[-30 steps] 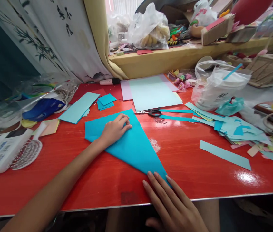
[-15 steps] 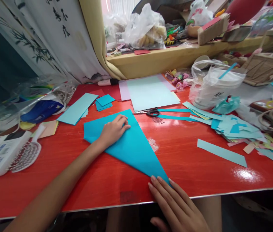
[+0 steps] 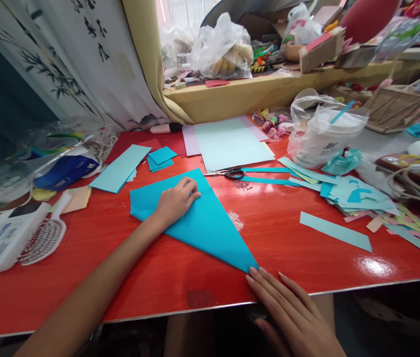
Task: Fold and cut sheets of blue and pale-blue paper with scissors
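A teal paper sheet folded into a triangle (image 3: 202,220) lies on the red table (image 3: 287,248). My left hand (image 3: 175,201) rests on its upper part with fingers curled, pressing it down. My right hand (image 3: 291,312) lies flat at the table's near edge, fingers stretched out, fingertips just touching the triangle's lower point. Black-handled scissors (image 3: 232,173) lie just beyond the sheet.
Light blue sheets (image 3: 230,141) and small teal squares (image 3: 161,156) lie at the back. Paper strips and scraps (image 3: 354,196) pile up on the right beside a plastic bag (image 3: 323,131). A hairbrush (image 3: 44,235) and clutter sit at the left.
My right hand has slid to the right along the near edge, off the triangle's tip. The left hand has stayed on the paper.
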The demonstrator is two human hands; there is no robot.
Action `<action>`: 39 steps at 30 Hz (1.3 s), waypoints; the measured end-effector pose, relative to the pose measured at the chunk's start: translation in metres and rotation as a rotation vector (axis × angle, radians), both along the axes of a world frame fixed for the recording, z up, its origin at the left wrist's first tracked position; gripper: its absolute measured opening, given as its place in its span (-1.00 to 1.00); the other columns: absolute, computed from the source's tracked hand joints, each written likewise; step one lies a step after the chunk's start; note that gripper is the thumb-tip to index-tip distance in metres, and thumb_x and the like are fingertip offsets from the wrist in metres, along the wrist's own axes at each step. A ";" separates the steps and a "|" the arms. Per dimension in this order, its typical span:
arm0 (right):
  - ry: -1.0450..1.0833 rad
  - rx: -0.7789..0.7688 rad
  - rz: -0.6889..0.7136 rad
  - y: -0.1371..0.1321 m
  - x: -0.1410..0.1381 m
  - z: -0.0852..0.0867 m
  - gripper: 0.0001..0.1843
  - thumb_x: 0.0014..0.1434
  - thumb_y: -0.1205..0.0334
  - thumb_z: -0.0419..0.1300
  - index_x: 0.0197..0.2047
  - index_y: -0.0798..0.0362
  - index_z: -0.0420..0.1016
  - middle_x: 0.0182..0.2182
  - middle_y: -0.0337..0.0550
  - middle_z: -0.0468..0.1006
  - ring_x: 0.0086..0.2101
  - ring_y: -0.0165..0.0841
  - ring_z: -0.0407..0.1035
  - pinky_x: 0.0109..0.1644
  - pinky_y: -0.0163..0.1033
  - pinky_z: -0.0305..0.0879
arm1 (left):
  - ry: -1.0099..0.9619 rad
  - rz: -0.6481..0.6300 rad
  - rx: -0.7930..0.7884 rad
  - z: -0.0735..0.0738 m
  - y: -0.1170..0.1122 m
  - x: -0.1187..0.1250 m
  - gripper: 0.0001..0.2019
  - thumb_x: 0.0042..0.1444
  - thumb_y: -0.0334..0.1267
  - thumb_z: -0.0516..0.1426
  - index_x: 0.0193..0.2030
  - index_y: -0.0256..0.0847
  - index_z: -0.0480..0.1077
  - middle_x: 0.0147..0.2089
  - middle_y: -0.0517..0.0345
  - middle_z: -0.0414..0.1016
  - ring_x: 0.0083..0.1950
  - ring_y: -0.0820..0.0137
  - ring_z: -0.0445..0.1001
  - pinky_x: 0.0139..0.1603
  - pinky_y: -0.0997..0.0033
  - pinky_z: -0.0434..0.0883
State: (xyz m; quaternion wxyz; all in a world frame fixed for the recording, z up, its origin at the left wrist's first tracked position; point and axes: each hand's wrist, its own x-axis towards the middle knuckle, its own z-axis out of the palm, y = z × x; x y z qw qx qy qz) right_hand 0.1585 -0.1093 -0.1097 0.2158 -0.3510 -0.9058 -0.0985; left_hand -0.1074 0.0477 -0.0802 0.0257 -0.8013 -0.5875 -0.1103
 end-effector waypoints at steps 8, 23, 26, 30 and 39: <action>0.053 -0.038 -0.037 -0.001 -0.004 0.006 -0.66 0.19 0.28 0.02 0.04 0.11 0.30 0.05 -0.17 0.39 0.01 -0.35 0.32 0.04 -0.20 0.23 | 0.206 -0.072 0.301 0.006 -0.012 -0.002 -0.73 0.22 -0.37 -0.14 -0.07 -0.25 0.32 0.09 -0.06 0.34 0.02 0.20 0.38 -0.20 0.28 0.39; 0.139 -0.294 -0.102 -0.002 -0.003 0.006 -0.73 0.18 0.35 -0.02 -0.06 0.01 0.33 -0.01 -0.13 0.45 0.00 -0.34 0.33 0.04 -0.16 0.33 | 0.044 -0.596 -0.014 -0.004 -0.141 0.062 -0.46 0.21 -0.10 -0.13 0.22 -0.45 0.08 0.27 -0.14 0.08 0.30 0.19 0.02 0.24 0.23 0.19; 0.134 -0.292 -0.106 -0.003 -0.003 0.006 -0.67 0.18 0.36 -0.02 0.01 0.01 0.29 0.02 -0.14 0.43 0.01 -0.35 0.31 0.05 -0.18 0.32 | 0.062 -0.563 -0.165 0.002 -0.134 0.044 -0.41 0.21 -0.03 -0.15 0.27 -0.39 -0.01 0.32 -0.11 -0.08 0.33 0.19 -0.10 0.26 0.16 0.13; 0.117 -0.256 -0.115 -0.005 -0.003 0.007 -0.61 0.18 0.36 -0.02 0.09 0.05 0.22 0.03 -0.13 0.41 0.03 -0.35 0.29 0.04 -0.17 0.33 | 0.048 -0.552 -0.354 0.013 -0.127 0.021 -0.38 0.21 0.01 -0.17 0.33 -0.18 -0.25 0.36 0.06 -0.26 0.35 0.28 -0.19 0.30 0.18 0.00; 0.083 -0.243 -0.125 -0.006 -0.004 0.006 -0.74 0.18 0.34 -0.02 -0.08 -0.01 0.35 0.05 -0.20 0.39 0.05 -0.34 0.27 0.06 -0.16 0.32 | 0.070 -0.432 -0.376 0.013 -0.109 -0.028 -0.43 0.24 -0.07 -0.17 0.32 -0.03 -0.34 0.36 0.24 -0.28 0.35 0.35 -0.18 0.33 0.24 -0.12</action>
